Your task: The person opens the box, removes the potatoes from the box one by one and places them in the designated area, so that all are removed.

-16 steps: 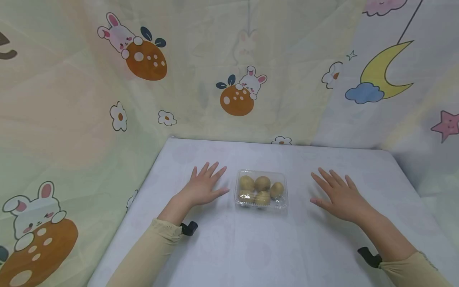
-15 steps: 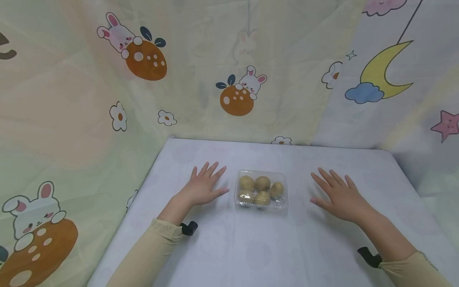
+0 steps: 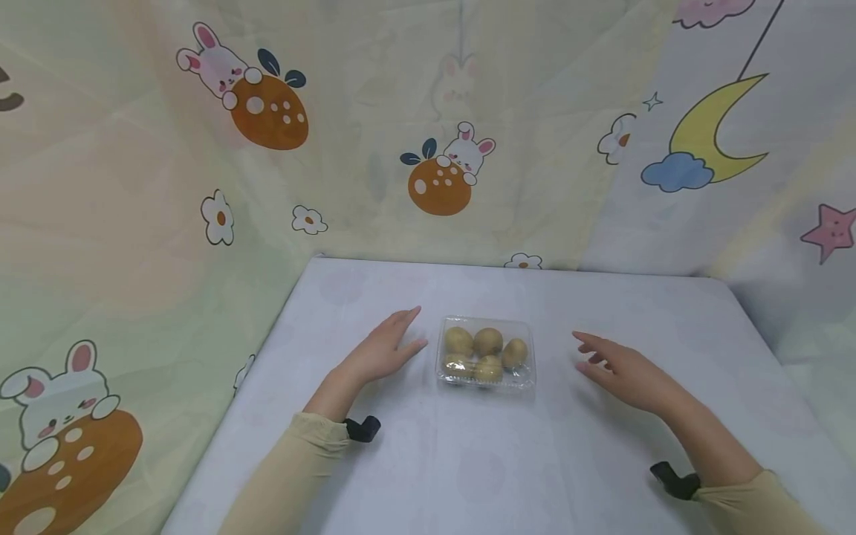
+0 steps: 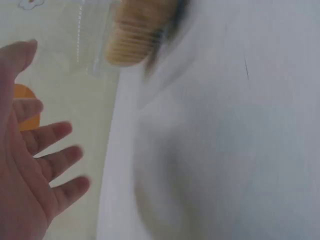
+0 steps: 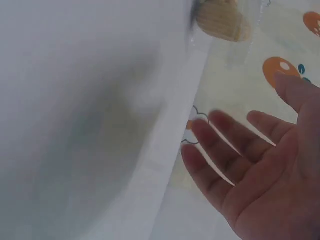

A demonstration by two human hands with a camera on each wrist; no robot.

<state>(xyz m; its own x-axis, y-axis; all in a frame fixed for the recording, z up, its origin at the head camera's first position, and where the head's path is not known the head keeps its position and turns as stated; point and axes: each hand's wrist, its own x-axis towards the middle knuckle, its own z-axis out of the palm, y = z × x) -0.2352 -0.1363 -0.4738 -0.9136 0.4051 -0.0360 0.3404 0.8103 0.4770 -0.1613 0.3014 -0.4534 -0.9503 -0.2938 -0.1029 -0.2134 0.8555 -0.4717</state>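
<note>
A clear plastic box with its lid down sits on the white table, several round yellow-brown pieces inside it. Just left of the box, my left hand is held with its fingers extended and the thumb apart. On the other side, farther from the box, my right hand has its palm turned inward and fingers slightly bent. Both hands are bare and hold nothing. The left wrist view shows the left palm and spread fingertips; the box's end appears at the top. Loosely bent right fingers show in the right wrist view.
The white-covered table ends at a patterned cloth backdrop behind and at the sides. A black camera mount sits at the left wrist, another mount at the right. Beige sleeves cover the forearms.
Both hands have turned from palms down with fingers spread to palms facing inward, fingers closer together. The box has stayed in place; the head view has shifted slightly.
</note>
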